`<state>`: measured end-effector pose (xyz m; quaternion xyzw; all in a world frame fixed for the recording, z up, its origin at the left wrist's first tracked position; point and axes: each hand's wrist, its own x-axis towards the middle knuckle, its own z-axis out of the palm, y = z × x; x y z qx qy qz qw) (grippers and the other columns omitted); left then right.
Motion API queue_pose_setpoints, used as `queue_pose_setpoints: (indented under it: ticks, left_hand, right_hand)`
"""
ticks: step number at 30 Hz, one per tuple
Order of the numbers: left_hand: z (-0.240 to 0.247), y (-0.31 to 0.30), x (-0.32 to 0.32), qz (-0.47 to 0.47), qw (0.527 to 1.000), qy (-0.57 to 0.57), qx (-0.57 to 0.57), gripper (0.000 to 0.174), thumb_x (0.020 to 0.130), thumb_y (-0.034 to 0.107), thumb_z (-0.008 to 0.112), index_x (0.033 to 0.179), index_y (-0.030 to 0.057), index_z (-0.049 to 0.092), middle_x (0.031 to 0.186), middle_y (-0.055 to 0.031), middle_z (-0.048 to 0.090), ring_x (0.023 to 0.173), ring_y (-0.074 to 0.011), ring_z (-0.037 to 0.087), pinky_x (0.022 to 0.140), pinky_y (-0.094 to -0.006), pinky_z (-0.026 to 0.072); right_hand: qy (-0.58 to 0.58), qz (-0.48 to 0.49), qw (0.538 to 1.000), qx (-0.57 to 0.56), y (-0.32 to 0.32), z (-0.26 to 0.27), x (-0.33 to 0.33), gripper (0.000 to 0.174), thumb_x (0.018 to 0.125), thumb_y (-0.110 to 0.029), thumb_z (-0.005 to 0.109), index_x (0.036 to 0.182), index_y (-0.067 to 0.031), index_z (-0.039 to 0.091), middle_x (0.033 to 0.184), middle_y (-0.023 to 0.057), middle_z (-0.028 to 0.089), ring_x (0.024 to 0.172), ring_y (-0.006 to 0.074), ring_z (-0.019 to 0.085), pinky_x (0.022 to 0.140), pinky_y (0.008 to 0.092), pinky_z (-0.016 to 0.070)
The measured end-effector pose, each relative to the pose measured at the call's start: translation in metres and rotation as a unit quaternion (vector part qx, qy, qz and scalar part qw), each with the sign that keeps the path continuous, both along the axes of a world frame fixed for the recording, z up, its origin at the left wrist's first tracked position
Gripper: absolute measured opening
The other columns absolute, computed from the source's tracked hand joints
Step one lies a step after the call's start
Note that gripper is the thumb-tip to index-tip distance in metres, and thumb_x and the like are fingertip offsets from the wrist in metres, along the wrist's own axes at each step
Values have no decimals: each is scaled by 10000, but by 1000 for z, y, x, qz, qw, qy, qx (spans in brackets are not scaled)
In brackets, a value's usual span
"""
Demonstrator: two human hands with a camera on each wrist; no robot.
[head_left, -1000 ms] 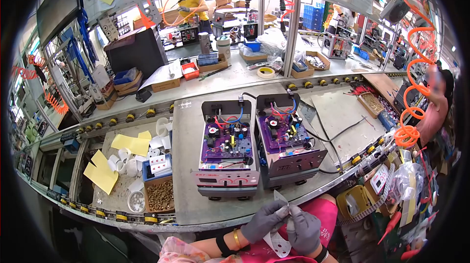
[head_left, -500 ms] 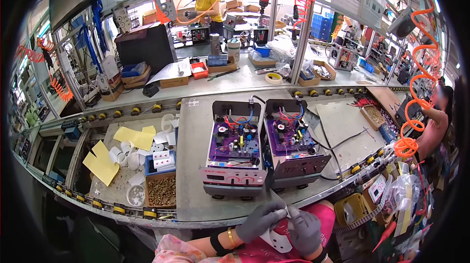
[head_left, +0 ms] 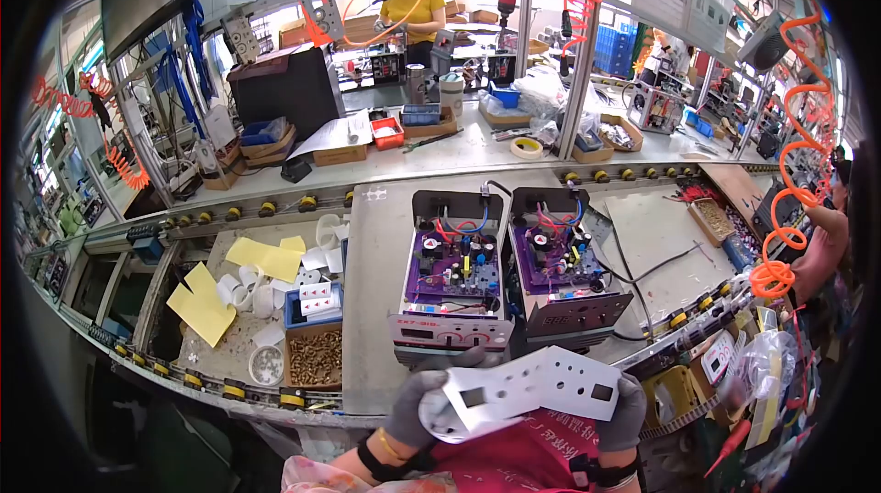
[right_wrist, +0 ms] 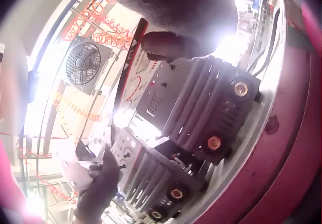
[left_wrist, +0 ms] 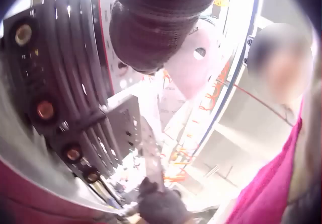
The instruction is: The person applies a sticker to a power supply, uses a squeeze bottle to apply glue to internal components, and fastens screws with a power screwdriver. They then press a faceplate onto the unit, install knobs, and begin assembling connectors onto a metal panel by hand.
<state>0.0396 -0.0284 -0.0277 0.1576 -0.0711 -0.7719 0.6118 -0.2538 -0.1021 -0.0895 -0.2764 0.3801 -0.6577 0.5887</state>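
Low in the head view, my gloved left hand (head_left: 418,406) grips a thin white panel (head_left: 500,392) with a rectangular window and round holes. My gloved right hand (head_left: 624,412) holds the outer edge of a second perforated panel (head_left: 580,383). The two sheets overlap in the middle, and a curved white part shows beneath the left one. Beyond them stand two welding machines with exposed purple boards, one with a light front (head_left: 451,332) and one with a dark front (head_left: 578,321). In the right wrist view the right hand's panel (right_wrist: 132,80) shows red printing.
To the left are a box of brass fittings (head_left: 315,355), a blue tray (head_left: 298,312), yellow sheets (head_left: 202,305) and white rings. Roller tracks edge the bench. Orange coiled hoses (head_left: 789,172) hang at the right, above a yellow bin (head_left: 674,397). Another person (head_left: 413,11) stands behind.
My hands were together, pinching one edge of the white sheets. Now they are spread apart, each with a panel, fanned out nearer the machines. The head view has shifted slightly.
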Motion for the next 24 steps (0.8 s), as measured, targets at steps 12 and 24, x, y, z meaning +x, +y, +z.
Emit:
queue_pose_setpoints:
  ticks: [12,24]
  left_hand:
    - [8,-3,-66,32,513,-785,-346,384,783,374,725,1036,116,595,861,-67,543,665,-282,600,588,-377,491]
    - [0,-9,-36,35,648,-633,-423,103,877,109,609,949,38,586,857,-113,555,664,-298,563,577,-356,445]
  right_hand:
    - [310,56,942,-119,50,49,43,124,864,-37,550,951,31,605,854,44,626,771,103,568,710,258,476]
    - [336,132,921,-144,14,42,7,450,828,-135,594,1230,40,490,1070,87,594,907,147,579,815,282,463]
